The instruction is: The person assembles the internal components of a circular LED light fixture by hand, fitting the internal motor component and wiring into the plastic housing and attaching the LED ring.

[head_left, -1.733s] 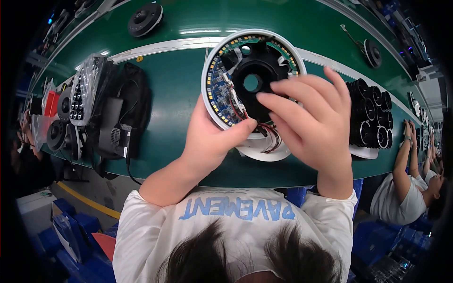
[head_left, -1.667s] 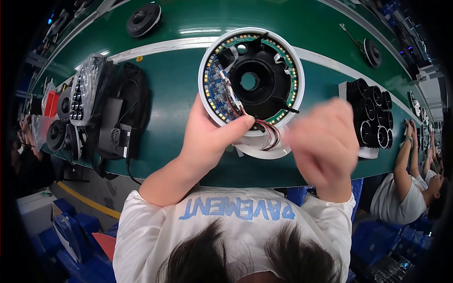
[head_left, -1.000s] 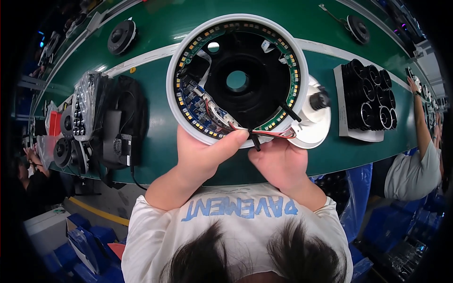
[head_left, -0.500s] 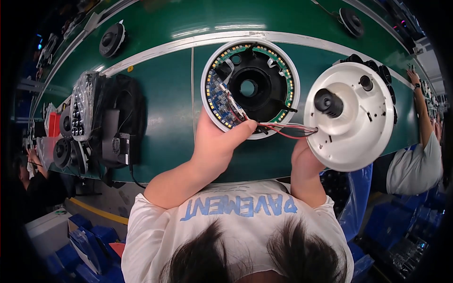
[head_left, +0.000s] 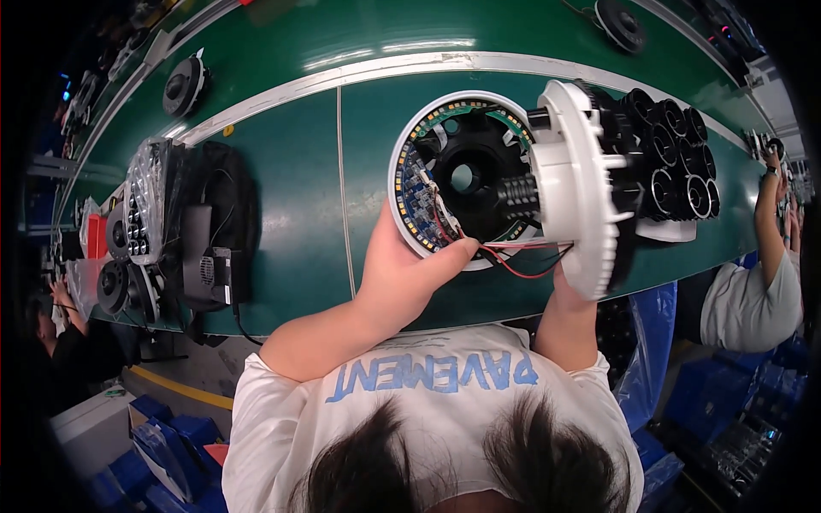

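Observation:
My left hand point(head_left: 409, 267) grips the lower left rim of a round white housing point(head_left: 394, 192), its thumb laid over the inner edge by the wires. Inside the housing are a ring of small lights, a blue circuit board point(head_left: 416, 192) and a black funnel-shaped core with a central hole. My right hand point(head_left: 569, 289) holds a white round cover point(head_left: 571, 188) from below; its fingers are mostly hidden behind the cover. The cover stands edge-on, its black ribbed post point(head_left: 516, 198) pointing into the housing's open face. Thin red, black and white wires point(head_left: 523, 272) link the two parts.
Black ring-shaped parts point(head_left: 671, 154) stand stacked at right. Bagged parts point(head_left: 147, 201) and a black device point(head_left: 209, 244) lie at left. Dark round units point(head_left: 184, 87) sit beyond the white rail point(head_left: 282, 91). A co-worker's arm point(head_left: 767, 218) shows far right, another person's hand point(head_left: 62, 293) far left.
The white cover has turned from face-up to edge-on and moved left, its post now over the housing. The housing has shifted slightly right and nearer me.

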The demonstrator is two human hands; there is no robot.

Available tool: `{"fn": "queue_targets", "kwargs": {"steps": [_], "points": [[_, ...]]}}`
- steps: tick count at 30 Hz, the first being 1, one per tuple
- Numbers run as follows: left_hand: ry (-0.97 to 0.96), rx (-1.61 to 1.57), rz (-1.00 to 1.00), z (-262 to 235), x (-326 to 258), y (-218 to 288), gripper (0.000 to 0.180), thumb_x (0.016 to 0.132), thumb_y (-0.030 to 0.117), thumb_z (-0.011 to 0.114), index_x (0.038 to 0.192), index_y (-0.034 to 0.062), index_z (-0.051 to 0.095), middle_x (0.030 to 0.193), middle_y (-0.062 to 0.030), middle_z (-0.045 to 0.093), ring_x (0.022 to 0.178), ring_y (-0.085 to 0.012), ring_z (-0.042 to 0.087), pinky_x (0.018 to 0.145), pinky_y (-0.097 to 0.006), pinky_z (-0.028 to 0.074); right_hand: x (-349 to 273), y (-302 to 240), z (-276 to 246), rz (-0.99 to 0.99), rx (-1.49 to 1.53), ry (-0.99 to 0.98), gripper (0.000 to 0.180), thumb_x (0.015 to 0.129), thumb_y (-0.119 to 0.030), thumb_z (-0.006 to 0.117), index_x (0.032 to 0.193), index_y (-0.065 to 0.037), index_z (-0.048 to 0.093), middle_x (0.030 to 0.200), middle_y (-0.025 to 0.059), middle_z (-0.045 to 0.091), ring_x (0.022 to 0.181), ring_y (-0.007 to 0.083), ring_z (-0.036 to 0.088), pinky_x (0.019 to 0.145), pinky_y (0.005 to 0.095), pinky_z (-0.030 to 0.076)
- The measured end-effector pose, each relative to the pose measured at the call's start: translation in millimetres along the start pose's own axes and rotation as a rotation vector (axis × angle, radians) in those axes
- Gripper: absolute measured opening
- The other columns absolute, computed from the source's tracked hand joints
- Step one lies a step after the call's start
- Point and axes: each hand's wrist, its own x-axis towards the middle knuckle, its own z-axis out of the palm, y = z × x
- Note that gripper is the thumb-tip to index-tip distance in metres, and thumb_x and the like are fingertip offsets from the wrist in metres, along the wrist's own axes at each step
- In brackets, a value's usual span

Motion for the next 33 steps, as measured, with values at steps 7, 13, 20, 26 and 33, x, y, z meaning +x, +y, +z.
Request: {"fn": "queue_targets", "kwargs": {"steps": [7,13,20,26,33], "points": [[-0.012,0.064,-0.029,-8.0,1.4,-1.0,0.056,0.07,-0.006,0.062,0.118,0.0009,0.034,0.102,-0.0062,0.05,0.09,-0.0112,0.053,0.078,-0.026,0.046,22.8,-13.4,6.1,-0.317,-0.145,-0.004,0.013,0.078,-0.015,0.048,0.08,-0.002,0.049,0.082,0.0119,0.053,0.077,0.0255,0.051,0.089,0.047,0.037],[-0.059,-0.069,-0.052,-4.2,1.7,-0.8,0.055,0.07,-0.008,0.06,0.118,0.0009,0.036,0.112,-0.0097,0.051,0.101,-0.0166,0.053,0.085,-0.03,0.045,22.7,-12.5,4.8,-0.251,-0.087,-0.068,0.018,0.073,-0.02,0.057,0.071,-0.005,0.047,0.079,0.0075,0.051,0.079,0.0239,0.048,0.092,0.0457,0.031],[0.032,-0.086,-0.012,-1.2,0.1,3.0,0.055,0.07,-0.009,0.059,0.119,0.0016,0.036,0.11,-0.0093,0.052,0.099,-0.0165,0.054,0.085,-0.03,0.045,23.4,-17.8,4.3,0.155,0.188,-0.122,0.018,0.071,-0.016,0.06,0.079,-0.002,0.054,0.102,0.0129,0.054,0.106,0.0246,0.045,0.096,0.037,0.026],[0.027,-0.109,-0.021,-2.6,0.0,-1.1,0.056,0.07,-0.009,0.06,0.119,0.0018,0.035,0.108,-0.0089,0.051,0.095,-0.0153,0.055,0.081,-0.028,0.046,28.3,-14.8,2.4,0.326,0.535,-0.184,0.022,0.072,-0.015,0.065,0.085,0.001,0.056,0.117,0.0174,0.047,0.115,0.0231,0.038,0.099,0.0365,0.023],[0.032,-0.115,-0.022,-3.4,-1.6,-1.1,0.057,0.07,-0.009,0.06,0.12,0.0021,0.035,0.108,-0.0085,0.051,0.095,-0.0151,0.054,0.082,-0.029,0.045,32.3,-17.0,2.9,0.441,0.728,-0.17,0.021,0.071,-0.011,0.066,0.08,-0.002,0.05,0.119,0.014,0.043,0.088,0.0123,0.05,0.066,0.0216,0.043]]}}
